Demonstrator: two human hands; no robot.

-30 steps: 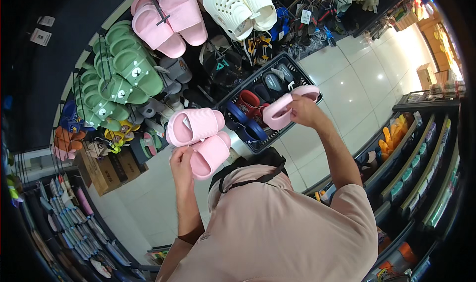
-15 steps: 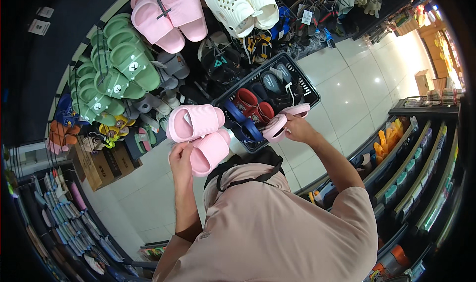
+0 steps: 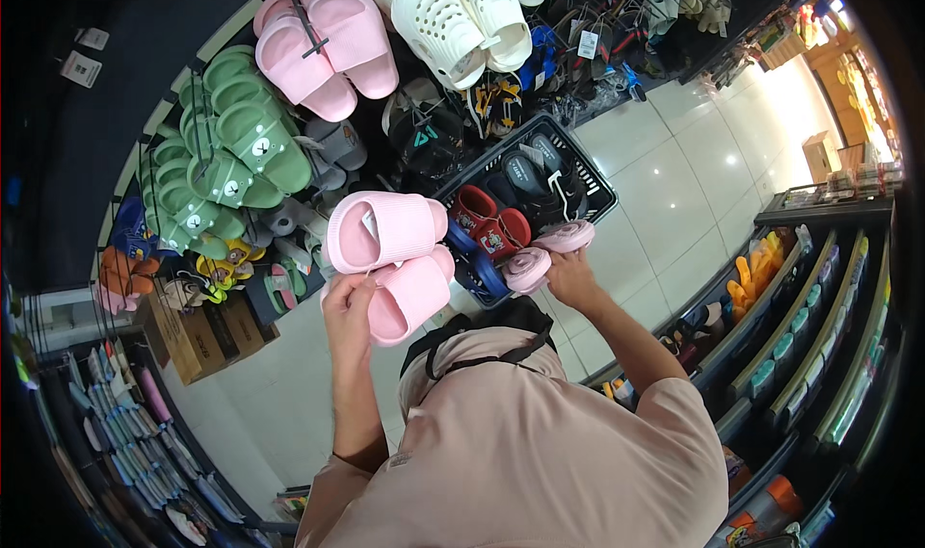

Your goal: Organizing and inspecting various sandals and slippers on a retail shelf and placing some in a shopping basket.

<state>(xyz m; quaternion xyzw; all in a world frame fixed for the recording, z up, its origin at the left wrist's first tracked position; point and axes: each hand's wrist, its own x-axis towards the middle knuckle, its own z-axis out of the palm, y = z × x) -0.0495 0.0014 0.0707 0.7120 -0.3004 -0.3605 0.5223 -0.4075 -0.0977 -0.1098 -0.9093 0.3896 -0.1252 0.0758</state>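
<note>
My left hand is closed at the near edge of a pair of pink slide sandals, ribbed across the straps and with a small white tag inside one. My right hand grips a second pair of pink slippers, with rounded designs on top, at the near right side of a black basket. Inside the basket lie red slippers, blue slippers and black slippers. The right fingertips are partly hidden behind the pink pair.
Green bear-face slides, large pink slides and white clogs hang on the rack ahead. A cardboard box stands on the tiled floor at left. Shelves line the right, with orange gloves on them.
The right hand has shifted slightly left and down, turning its pink pair so that the tops show more. The left hand and its slides have hardly moved. The view has tilted a little.
</note>
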